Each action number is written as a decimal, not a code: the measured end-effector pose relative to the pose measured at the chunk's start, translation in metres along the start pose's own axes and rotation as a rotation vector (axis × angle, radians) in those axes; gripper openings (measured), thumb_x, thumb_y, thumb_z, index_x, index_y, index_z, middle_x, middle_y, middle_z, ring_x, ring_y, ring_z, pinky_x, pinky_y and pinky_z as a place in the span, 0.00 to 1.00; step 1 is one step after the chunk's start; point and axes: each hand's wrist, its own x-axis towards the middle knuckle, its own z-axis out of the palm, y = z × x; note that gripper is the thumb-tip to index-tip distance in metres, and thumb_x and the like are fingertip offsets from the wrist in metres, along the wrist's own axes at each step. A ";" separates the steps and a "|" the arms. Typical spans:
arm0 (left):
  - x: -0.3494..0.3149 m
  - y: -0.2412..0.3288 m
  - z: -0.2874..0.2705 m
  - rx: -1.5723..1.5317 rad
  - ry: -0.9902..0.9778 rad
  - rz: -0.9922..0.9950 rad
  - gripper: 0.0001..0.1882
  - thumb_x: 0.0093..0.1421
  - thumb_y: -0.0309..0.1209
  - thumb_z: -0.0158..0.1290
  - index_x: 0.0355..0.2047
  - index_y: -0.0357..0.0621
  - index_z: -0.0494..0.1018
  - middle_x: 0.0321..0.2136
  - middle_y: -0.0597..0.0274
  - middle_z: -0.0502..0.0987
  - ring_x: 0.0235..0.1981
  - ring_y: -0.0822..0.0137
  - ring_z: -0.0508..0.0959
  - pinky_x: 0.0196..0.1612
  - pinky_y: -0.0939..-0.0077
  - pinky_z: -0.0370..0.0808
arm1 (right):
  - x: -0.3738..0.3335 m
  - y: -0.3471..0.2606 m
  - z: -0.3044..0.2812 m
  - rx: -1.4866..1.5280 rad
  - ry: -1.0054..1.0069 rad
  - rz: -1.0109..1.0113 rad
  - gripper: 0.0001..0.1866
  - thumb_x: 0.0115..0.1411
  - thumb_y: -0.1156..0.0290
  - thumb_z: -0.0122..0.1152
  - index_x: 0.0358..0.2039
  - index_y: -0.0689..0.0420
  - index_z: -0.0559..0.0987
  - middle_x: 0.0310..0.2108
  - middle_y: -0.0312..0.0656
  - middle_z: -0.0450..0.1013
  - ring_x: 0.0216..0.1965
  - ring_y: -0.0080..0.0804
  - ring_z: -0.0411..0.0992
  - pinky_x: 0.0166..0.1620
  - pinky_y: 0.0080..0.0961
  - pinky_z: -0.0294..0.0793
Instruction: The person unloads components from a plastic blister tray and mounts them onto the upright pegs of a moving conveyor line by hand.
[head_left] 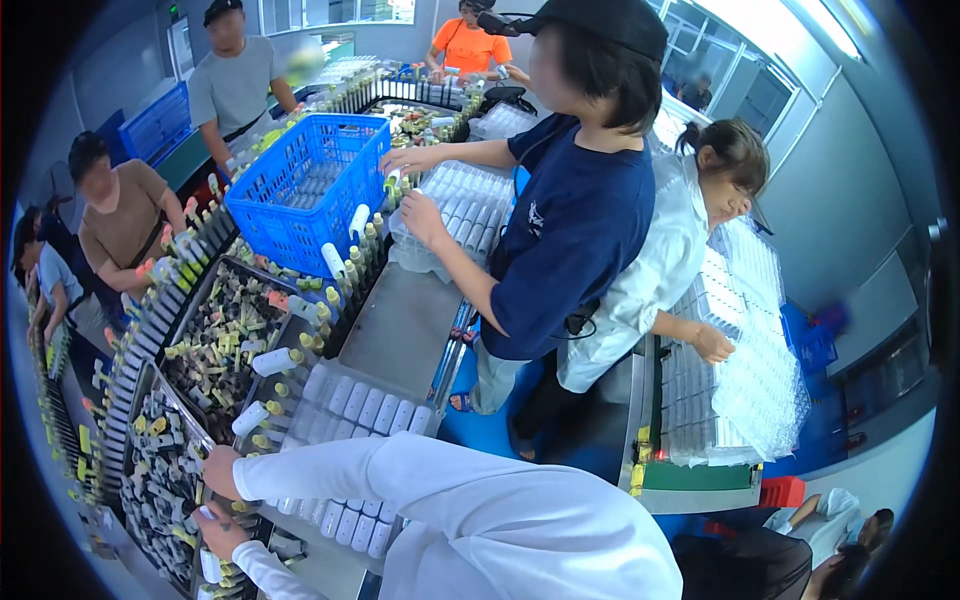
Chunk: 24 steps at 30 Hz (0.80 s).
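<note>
My right hand (pixel 222 472) reaches over the near edge of a bin of small dark and yellow-green parts. Its fingers are curled together, and what they hold is too small to make out. Just below it, my left hand (pixel 222 532) is closed around a small white piece that shows at its fingertips. Beside my hands runs a row of holders with yellow-green tips, some carrying white cylinders (pixel 250 418). A clear plastic tray (pixel 318 385) with rows of white cylinders lies under my right forearm, which hides part of it.
A blue crate (pixel 258 222) stands across the line further off. A co-worker in navy (pixel 590 220) handles another clear tray (pixel 470 190). A person in white (pixel 640 270) stands by stacked trays (pixel 720 370) at the right. Metal bins (pixel 215 262) of parts lie along the curved conveyor (pixel 140 375).
</note>
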 end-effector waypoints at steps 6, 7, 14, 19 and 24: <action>0.004 -0.050 -0.001 0.031 0.079 -0.075 0.31 0.66 0.56 0.41 0.56 0.45 0.69 0.43 0.41 0.79 0.42 0.38 0.78 0.43 0.47 0.74 | -0.004 -0.026 0.001 0.195 -0.019 -0.038 0.09 0.47 0.68 0.65 0.28 0.59 0.83 0.27 0.48 0.79 0.30 0.47 0.79 0.33 0.40 0.77; 0.008 -0.063 -0.002 -0.009 0.071 -0.064 0.30 0.66 0.56 0.41 0.56 0.45 0.69 0.42 0.41 0.79 0.42 0.38 0.78 0.42 0.47 0.74 | -0.006 -0.036 0.006 0.192 -0.033 -0.041 0.09 0.47 0.68 0.65 0.28 0.59 0.83 0.27 0.48 0.79 0.30 0.47 0.79 0.33 0.40 0.77; 0.010 -0.124 -0.004 -0.116 0.155 -0.133 0.30 0.67 0.55 0.41 0.48 0.37 0.69 0.40 0.35 0.78 0.42 0.34 0.76 0.42 0.43 0.72 | 0.010 -0.077 0.048 0.215 0.051 -0.133 0.25 0.45 0.60 0.69 0.42 0.59 0.77 0.28 0.47 0.78 0.30 0.47 0.79 0.33 0.42 0.75; -0.021 -0.160 -0.007 -0.064 0.264 -0.273 0.37 0.66 0.58 0.43 0.54 0.29 0.66 0.49 0.30 0.72 0.50 0.35 0.73 0.51 0.48 0.70 | -0.034 -0.090 0.022 0.550 -0.185 -0.109 0.27 0.52 0.66 0.62 0.53 0.57 0.70 0.37 0.54 0.77 0.39 0.52 0.77 0.40 0.47 0.75; -0.103 -0.074 -0.029 -0.107 0.564 -0.090 0.32 0.65 0.42 0.52 0.58 0.28 0.61 0.52 0.35 0.68 0.55 0.38 0.67 0.56 0.52 0.67 | -0.155 -0.020 -0.009 0.583 -0.286 -0.454 0.30 0.58 0.62 0.60 0.58 0.62 0.66 0.50 0.51 0.71 0.51 0.51 0.71 0.51 0.44 0.72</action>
